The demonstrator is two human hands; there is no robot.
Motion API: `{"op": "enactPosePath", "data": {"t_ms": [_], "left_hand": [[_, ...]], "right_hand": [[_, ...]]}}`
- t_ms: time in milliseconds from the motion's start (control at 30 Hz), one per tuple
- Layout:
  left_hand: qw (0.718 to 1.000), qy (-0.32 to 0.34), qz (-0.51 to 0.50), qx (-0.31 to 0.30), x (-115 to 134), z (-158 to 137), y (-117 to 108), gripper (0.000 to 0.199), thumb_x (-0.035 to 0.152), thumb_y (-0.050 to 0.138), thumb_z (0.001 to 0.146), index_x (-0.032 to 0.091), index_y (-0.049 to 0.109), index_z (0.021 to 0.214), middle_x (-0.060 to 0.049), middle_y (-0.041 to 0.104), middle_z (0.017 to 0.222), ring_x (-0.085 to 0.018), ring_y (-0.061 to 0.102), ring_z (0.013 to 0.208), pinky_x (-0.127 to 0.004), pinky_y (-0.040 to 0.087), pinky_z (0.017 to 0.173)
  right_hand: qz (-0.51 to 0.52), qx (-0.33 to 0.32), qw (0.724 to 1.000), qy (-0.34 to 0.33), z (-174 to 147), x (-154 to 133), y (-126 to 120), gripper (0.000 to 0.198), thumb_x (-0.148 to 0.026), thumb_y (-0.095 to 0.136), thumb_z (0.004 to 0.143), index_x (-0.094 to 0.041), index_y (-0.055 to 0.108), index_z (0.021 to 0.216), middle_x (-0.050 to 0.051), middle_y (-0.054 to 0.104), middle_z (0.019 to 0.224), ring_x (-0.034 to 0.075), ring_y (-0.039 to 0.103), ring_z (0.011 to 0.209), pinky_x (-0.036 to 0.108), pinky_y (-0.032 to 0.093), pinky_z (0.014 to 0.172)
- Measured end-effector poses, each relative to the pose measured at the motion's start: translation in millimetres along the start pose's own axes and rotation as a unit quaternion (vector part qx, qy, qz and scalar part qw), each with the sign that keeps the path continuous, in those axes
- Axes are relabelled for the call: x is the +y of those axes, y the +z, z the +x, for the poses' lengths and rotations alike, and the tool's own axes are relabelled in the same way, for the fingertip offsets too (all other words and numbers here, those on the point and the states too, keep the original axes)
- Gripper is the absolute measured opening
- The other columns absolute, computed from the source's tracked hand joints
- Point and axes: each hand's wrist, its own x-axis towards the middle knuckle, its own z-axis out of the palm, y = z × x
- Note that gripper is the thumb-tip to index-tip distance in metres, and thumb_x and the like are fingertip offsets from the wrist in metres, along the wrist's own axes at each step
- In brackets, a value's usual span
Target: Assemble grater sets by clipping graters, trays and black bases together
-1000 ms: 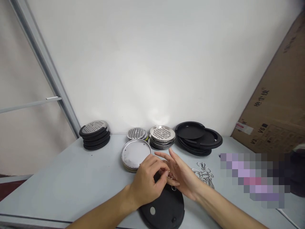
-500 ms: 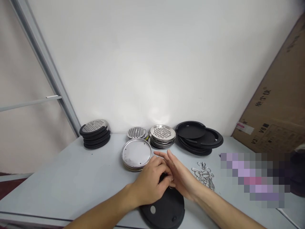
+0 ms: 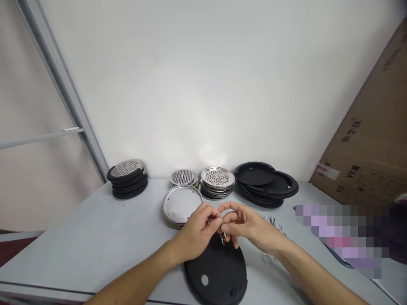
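Above the upper part of a black round holder (image 3: 219, 271), a small shiny metal ring clip (image 3: 223, 238) hangs between my fingers. My left hand (image 3: 197, 232) pinches its upper end between thumb and forefinger. My right hand (image 3: 254, 228) grips it from the other side, thumb against the metal and the other fingers curled. The black holder lies on the table with a pale round spot near its lower left. Similar metal wire clips (image 3: 266, 259) lie to the right, partly covered by my right hand and forearm.
Steel discs (image 3: 182, 204) are stacked just beyond my left hand. Behind stand stacked grater discs (image 3: 218, 178), black rings (image 3: 267, 186) and black holders with grater plates (image 3: 127, 178). A cardboard box (image 3: 362, 140) and a pixelated patch are at right.
My right hand has turned from stretched out to curled, its thumb now on the metal clip. The clip has come into clear view between my hands.
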Motion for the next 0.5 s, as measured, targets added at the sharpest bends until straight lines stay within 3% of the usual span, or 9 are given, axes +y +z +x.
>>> {"op": "enactPosePath", "data": {"t_ms": [133,233,300,367,500], "left_hand": [[0.997,-0.035,-0.055,0.036,-2,1,5,0.015,0.032,0.051,0.092,0.018,0.057,0.091,-0.001,0.060,0.088,-0.014,0.056,0.077,-0.024,0.044,0.066],[0.996,-0.046,-0.035,0.064,-1,-1,6,0.024,0.038,0.058,0.088,0.017,0.059,0.078,0.002,0.058,0.069,-0.011,0.051,0.062,-0.022,0.039,0.057],[0.999,-0.042,-0.014,0.005,1,-5,8,0.034,0.040,0.059,0.086,0.016,0.059,0.062,0.003,0.053,0.056,-0.010,0.046,0.053,-0.022,0.035,0.051],[0.997,-0.038,-0.008,-0.070,3,-9,11,0.035,0.038,0.059,0.085,0.016,0.062,0.059,0.003,0.056,0.053,-0.010,0.047,0.051,-0.022,0.035,0.050],[0.991,-0.075,-0.052,-0.098,1,-10,17,0.020,0.030,0.057,0.085,0.017,0.071,0.081,-0.001,0.067,0.070,-0.013,0.059,0.062,-0.022,0.044,0.058]], "right_hand": [[0.009,0.041,0.999,-0.005,3,3,0,0.042,-0.031,0.077,0.074,-0.017,0.062,0.110,0.001,0.068,0.071,0.014,0.062,0.063,0.027,0.052,0.057],[0.004,0.115,0.993,-0.009,5,1,0,0.034,-0.033,0.079,0.070,-0.014,0.070,0.097,0.002,0.069,0.068,0.014,0.063,0.061,0.030,0.053,0.062],[-0.002,0.170,0.985,-0.016,6,-1,1,0.029,-0.035,0.081,0.067,-0.014,0.073,0.085,0.002,0.069,0.065,0.015,0.063,0.061,0.031,0.053,0.065],[-0.006,0.203,0.979,-0.028,7,-1,2,0.029,-0.037,0.082,0.065,-0.014,0.074,0.080,0.004,0.070,0.064,0.017,0.065,0.064,0.033,0.054,0.067],[-0.037,0.235,0.970,-0.047,7,0,4,0.028,-0.036,0.082,0.065,-0.016,0.074,0.081,0.003,0.069,0.063,0.017,0.064,0.061,0.031,0.053,0.061]]}}
